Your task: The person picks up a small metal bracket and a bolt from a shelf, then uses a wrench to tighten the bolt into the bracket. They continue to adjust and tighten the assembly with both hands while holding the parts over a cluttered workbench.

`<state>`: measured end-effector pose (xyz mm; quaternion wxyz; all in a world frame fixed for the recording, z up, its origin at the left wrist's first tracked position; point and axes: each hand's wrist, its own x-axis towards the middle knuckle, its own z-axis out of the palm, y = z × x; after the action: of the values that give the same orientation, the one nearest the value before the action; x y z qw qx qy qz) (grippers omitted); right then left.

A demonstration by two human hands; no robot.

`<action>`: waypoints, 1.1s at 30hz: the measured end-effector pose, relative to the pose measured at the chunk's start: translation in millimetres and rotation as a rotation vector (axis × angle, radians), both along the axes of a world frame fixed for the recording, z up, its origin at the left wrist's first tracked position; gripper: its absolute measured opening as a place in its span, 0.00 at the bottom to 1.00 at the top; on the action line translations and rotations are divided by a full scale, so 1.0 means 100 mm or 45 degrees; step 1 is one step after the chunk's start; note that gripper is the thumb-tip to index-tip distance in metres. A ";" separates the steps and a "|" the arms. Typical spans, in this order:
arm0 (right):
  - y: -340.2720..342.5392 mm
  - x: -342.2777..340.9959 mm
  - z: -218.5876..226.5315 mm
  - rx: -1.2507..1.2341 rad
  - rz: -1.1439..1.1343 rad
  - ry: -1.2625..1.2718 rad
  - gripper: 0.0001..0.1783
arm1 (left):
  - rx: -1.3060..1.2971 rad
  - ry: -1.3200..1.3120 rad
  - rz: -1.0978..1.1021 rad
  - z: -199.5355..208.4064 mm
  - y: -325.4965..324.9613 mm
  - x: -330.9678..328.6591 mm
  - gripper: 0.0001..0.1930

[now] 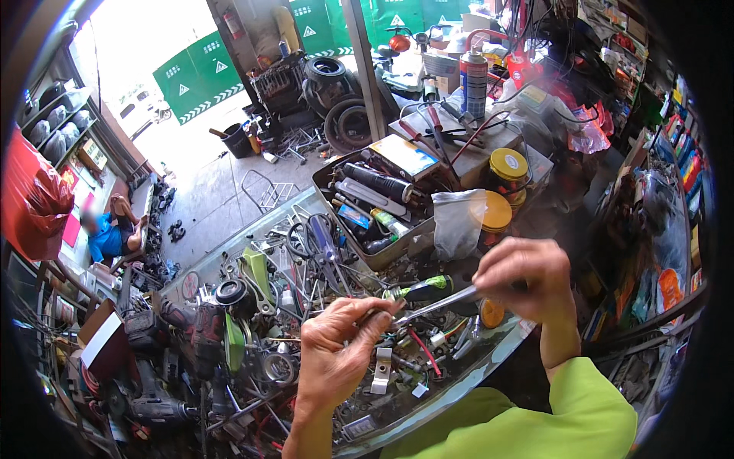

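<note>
Steel screwdriver shaft, stiff and light: right hand pinches the handle end at 3 o'clock, left hand closes on the tip.

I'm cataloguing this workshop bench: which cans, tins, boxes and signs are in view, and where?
Spray can: tall cylinder, red and blue, far back of the bench.
Round tins: dark, with yellow lids, right of the parts tray.
Flat box: blue and white, atop the tray.
Green panels: white triangle signs, by the doorway.

Cluttered glass-topped workbench — loose tools, a green-handled screwdriver, a parts tray.
</note>
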<state>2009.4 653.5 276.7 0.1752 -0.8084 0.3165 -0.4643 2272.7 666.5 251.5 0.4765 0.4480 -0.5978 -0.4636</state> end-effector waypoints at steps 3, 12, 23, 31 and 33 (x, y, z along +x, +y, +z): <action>0.28 0.26 0.02 -0.333 0.045 0.129 0.15 | -0.097 -0.059 0.228 0.01 -0.03 -0.04 0.08; 0.69 0.92 -0.48 -0.232 -0.209 -0.261 0.15 | -0.397 0.183 0.596 0.09 0.00 0.00 0.10; 0.77 0.97 -0.50 0.569 0.338 -0.613 0.24 | -0.952 -0.097 0.714 -0.03 -0.09 -0.01 0.11; 0.60 1.28 -0.82 0.349 0.155 -0.388 0.39 | -0.334 0.541 0.616 0.10 -0.02 -0.02 0.09; 0.51 1.21 -0.84 0.348 0.101 -0.406 0.36 | -0.194 0.706 0.494 0.10 -0.05 0.07 0.10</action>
<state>2130.7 704.2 192.8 0.3491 -0.7053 0.3127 -0.5319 2279.7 661.4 261.8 0.7322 0.3735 -0.3821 -0.4224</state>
